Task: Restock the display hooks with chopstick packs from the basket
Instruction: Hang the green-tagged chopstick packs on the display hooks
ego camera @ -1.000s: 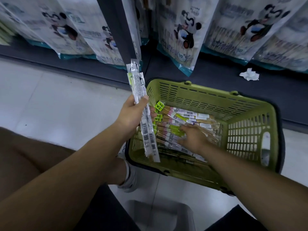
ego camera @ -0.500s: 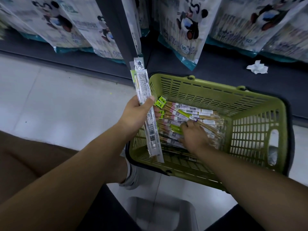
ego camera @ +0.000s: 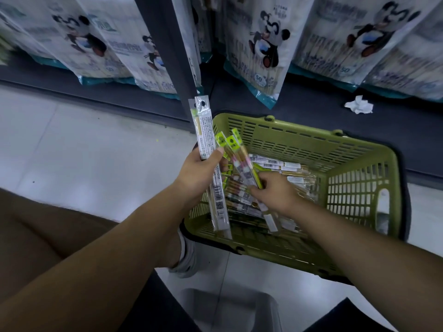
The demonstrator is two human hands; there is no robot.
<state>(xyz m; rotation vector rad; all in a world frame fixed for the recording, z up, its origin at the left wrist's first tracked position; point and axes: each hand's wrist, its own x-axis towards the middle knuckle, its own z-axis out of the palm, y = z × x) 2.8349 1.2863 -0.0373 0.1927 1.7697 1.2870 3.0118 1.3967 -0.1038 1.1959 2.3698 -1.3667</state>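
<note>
Two hands are working over the green basket (ego camera: 299,137): your left hand (ego camera: 197,172) is gripping a small bundle of chopstick packs (ego camera: 203,137), thumb clamped across them, hang-hole ends sticking up above your fingers. Your right hand (ego camera: 275,194) is pinching a few green-topped packs (ego camera: 236,152), which are fanning up from its fingertips toward your left thumb, while the loose pile (ego camera: 291,170) is lying in the basket just beyond your right knuckles.

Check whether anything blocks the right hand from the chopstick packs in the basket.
Nothing visible does. The right hand grips several packs over the open basket; the left hand holds other packs alongside, not between.
</note>
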